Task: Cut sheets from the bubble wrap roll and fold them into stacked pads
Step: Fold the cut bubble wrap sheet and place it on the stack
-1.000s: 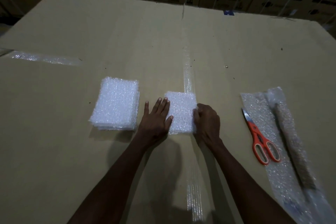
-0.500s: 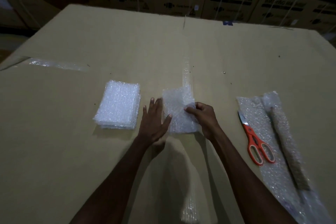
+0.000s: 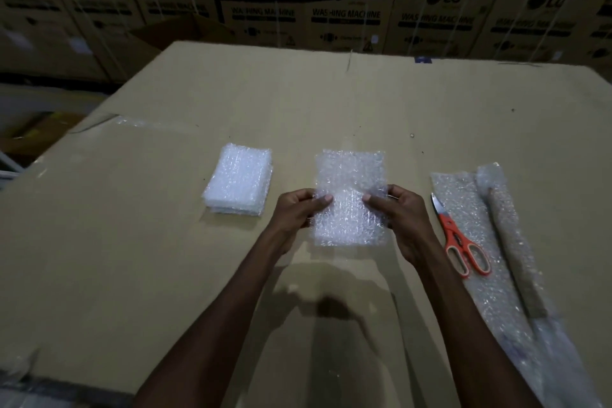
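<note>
I hold a folded bubble wrap sheet lifted off the cardboard in front of me. My left hand pinches its left edge and my right hand pinches its right edge, thumbs on top. A stack of folded pads lies to the left of my hands. On the right, the bubble wrap roll lies with its loose end spread flat, and orange-handled scissors rest on that loose wrap.
The work surface is a large flat cardboard sheet with clear tape strips. Stacked washing machine cartons form a wall behind it. The surface drops off at the left edge and the near left corner.
The sheet lay flat under both hands a second ago. My right hand lifted its edge, and now both hands hold it raised and opened taller. The camera tilted up.
</note>
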Demonstrator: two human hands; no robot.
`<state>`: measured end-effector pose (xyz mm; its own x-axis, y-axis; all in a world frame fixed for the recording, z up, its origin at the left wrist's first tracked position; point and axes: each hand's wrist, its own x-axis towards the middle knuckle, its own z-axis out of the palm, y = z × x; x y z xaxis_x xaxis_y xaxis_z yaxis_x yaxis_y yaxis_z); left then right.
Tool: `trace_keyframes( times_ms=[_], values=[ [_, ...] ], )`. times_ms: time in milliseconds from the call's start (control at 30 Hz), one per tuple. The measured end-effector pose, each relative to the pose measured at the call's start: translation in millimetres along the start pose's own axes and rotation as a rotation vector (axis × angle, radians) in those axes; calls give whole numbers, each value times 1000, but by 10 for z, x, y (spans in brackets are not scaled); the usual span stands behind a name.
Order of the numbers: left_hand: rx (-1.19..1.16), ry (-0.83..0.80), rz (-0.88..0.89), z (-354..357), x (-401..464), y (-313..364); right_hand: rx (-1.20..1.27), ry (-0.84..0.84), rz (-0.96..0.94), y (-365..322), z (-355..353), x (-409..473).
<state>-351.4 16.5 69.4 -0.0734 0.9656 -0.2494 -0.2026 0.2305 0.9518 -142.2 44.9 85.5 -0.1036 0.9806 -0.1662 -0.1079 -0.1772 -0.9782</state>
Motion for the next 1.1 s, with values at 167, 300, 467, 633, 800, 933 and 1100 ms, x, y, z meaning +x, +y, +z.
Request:
trace_keyframes(
  times_ms=[167,300,467,633,800,933,1100],
  values=[
    [81,30,10,-179,-215,-31,-67,-5,8,147,71,-289],
    [106,56,-3,-424,-217,-27,-102,-36,18,211,261,-331],
    [91,102,1,-885,-21,140,-104,-11,7,157,740,-93],
    [56,155,12,-1511,305,430,-82,24,46,115,1431,379],
    [127,210,19,-2033,714,637,-83,49,78,210,1987,812],
    [212,203,-9,-2283,985,637,-57,116,158,363,2245,1018],
    [398,210,-4,-2479,1251,476,-104,203,162,519,2369,1129]
  ],
)
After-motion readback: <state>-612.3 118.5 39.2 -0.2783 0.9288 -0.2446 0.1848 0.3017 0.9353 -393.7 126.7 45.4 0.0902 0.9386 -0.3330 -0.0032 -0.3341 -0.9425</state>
